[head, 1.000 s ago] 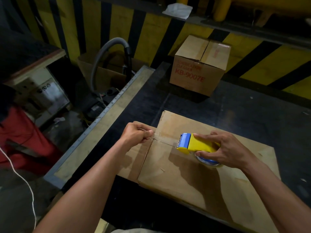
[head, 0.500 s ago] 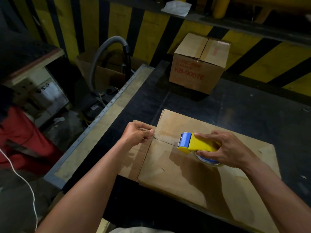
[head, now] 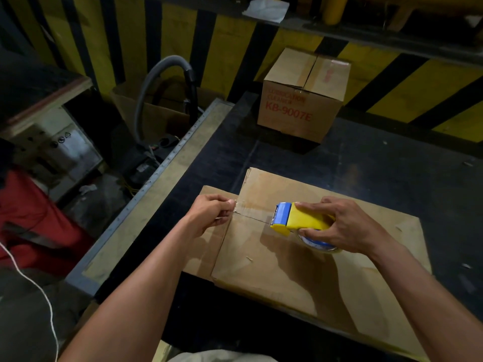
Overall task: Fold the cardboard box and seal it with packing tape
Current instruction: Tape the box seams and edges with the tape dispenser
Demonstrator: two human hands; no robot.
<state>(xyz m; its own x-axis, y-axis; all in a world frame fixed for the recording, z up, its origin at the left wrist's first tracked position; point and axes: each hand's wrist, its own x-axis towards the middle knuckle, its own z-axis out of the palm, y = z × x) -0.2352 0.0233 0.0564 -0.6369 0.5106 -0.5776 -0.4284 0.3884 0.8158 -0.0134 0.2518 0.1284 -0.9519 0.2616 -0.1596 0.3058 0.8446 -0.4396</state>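
Over the last 1 s the tape dispenser [head: 300, 218] has barely moved; the tape strip [head: 252, 209] stays short. Left hand [head: 209, 214] pinches the tape end at the cardboard box [head: 274, 257] edge, 9 o'clock of the dispenser. Right hand [head: 345, 226] is wrapped around it. The box lies centre-table, top seam barely started. Next, I'd judge, pull toward 3 o'clock.

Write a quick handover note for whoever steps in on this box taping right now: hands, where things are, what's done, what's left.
Left hand: pinching the free tape end at the left edge of the box.
Right hand: gripping the yellow tape dispenser, on the box's centre seam.
Box: folded, lying on the dark table.
Done: tape started; a short strip spans from left hand to dispenser.
Left: pull the dispenser right along the seam, cut, press down.
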